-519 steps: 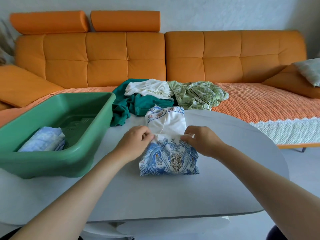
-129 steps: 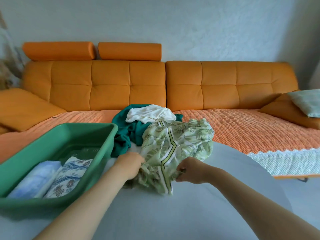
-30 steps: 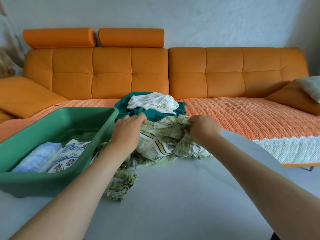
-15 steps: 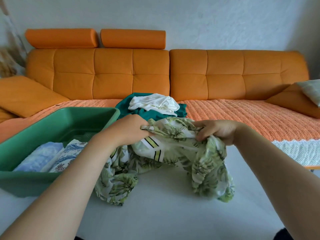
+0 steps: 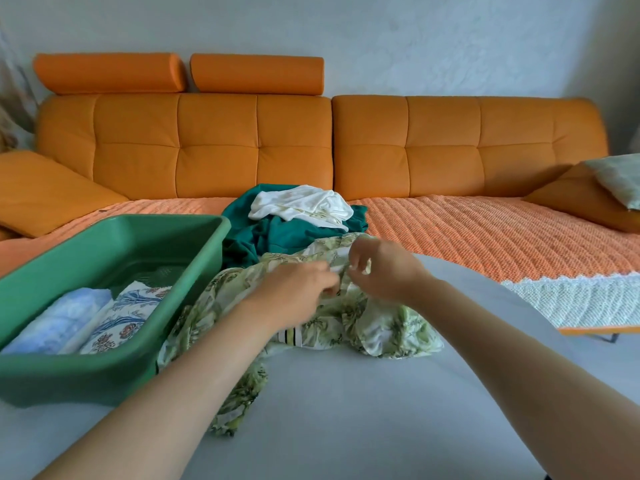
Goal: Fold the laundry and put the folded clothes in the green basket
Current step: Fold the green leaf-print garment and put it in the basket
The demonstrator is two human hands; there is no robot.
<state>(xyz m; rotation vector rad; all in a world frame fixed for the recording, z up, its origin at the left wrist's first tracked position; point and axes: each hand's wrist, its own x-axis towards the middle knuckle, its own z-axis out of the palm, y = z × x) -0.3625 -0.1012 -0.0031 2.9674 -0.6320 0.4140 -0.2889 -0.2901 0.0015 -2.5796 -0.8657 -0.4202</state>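
A long orange leather sofa [image 5: 450, 150] with a tufted back stands against a pale grey textured wall [image 5: 415, 39] in soft, even light. Two orange bolster headrests [image 5: 107, 72] sit atop its left half, and a ribbed orange woven throw [image 5: 485, 233] with a white lace edge covers its seat. An orange cushion [image 5: 45, 192] leans at its left end, another [image 5: 571, 199] under a pale patterned pillow [image 5: 620, 178] at its right; a smooth grey table [image 5: 346, 410] stands before it.

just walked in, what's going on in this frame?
A person is working on the leaf-print garment on the table: left hand and right hand both pinch its upper edge, and it lies crumpled, not yet folded. The green basket beside it holds a light blue piece and a blue-patterned piece, folded. A teal garment and a white garment wait behind.
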